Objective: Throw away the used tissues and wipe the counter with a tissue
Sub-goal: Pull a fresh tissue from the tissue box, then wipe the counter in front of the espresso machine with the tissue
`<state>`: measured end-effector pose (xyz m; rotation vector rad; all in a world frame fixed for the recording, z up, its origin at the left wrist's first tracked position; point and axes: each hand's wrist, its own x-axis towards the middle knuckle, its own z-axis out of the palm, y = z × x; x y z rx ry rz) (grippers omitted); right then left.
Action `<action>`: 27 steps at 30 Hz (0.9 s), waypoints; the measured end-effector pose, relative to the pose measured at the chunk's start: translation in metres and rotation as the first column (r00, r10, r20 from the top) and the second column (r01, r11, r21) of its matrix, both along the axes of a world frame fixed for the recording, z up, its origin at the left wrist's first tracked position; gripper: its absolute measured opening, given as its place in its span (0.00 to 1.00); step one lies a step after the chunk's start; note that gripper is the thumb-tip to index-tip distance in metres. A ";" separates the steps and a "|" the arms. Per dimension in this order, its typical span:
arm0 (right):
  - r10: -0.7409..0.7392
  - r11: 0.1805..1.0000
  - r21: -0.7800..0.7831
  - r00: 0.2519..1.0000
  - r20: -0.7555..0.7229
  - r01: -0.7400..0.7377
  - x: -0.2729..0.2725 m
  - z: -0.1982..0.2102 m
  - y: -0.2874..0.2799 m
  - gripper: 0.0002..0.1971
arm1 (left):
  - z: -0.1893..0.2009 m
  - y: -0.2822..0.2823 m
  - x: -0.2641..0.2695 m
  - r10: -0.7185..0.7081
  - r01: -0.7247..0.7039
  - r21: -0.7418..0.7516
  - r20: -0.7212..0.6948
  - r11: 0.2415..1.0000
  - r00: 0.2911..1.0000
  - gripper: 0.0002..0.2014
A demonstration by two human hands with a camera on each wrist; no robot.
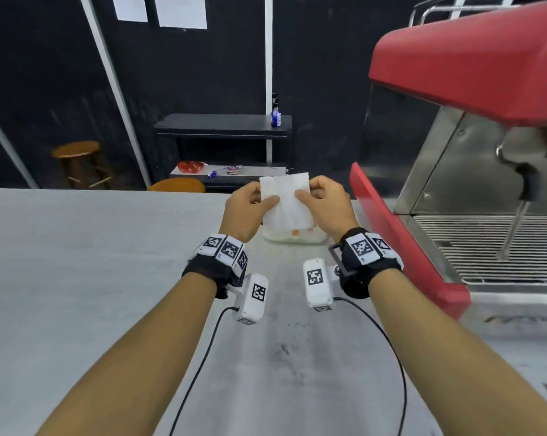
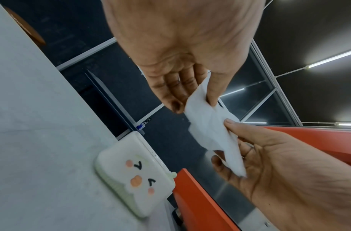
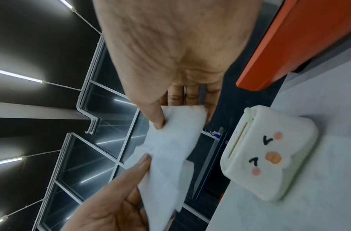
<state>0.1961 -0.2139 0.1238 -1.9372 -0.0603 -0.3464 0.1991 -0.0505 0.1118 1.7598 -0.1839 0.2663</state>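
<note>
A clean white tissue (image 1: 286,201) hangs above the grey counter (image 1: 93,262), held between both hands. My left hand (image 1: 250,209) pinches its left edge with thumb and fingers, and my right hand (image 1: 322,202) pinches the right edge. The left wrist view shows the tissue (image 2: 212,129) stretched from the left hand (image 2: 192,87) to the right hand (image 2: 255,157). In the right wrist view the tissue (image 3: 174,150) spans the same two grips. Below it sits a white tissue box (image 1: 294,236) with a cartoon face (image 2: 143,178). No used tissues are visible.
A red espresso machine (image 1: 473,158) with a steel drip tray (image 1: 498,247) fills the right side, close to the right forearm. Dark smudges (image 1: 284,347) mark the counter near me. Beyond the counter stand a black shelf (image 1: 223,127), a spray bottle (image 1: 276,113) and wooden stools (image 1: 77,162).
</note>
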 end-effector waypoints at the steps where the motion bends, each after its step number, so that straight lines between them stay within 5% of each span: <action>1: 0.006 1.000 0.009 1.000 -0.013 -0.006 -0.014 -0.002 0.005 0.03 | -0.002 0.007 -0.014 0.004 -0.004 0.021 -0.001 1.000 1.000 0.11; 11: 0.029 1.000 -0.005 0.995 -0.098 -0.030 -0.137 -0.044 0.057 0.07 | -0.050 0.071 -0.137 0.038 -0.028 0.085 -0.129 0.996 0.991 0.07; 20: 0.057 0.974 -0.194 0.957 -0.285 -0.116 -0.203 -0.109 0.083 0.07 | -0.107 0.105 -0.211 0.091 -0.031 0.287 -0.198 0.957 0.976 0.07; 27: -0.016 0.944 -0.312 0.933 -0.359 -0.104 -0.215 -0.133 0.096 0.09 | -0.132 0.117 -0.223 0.222 -0.124 0.560 -0.110 0.820 0.969 0.09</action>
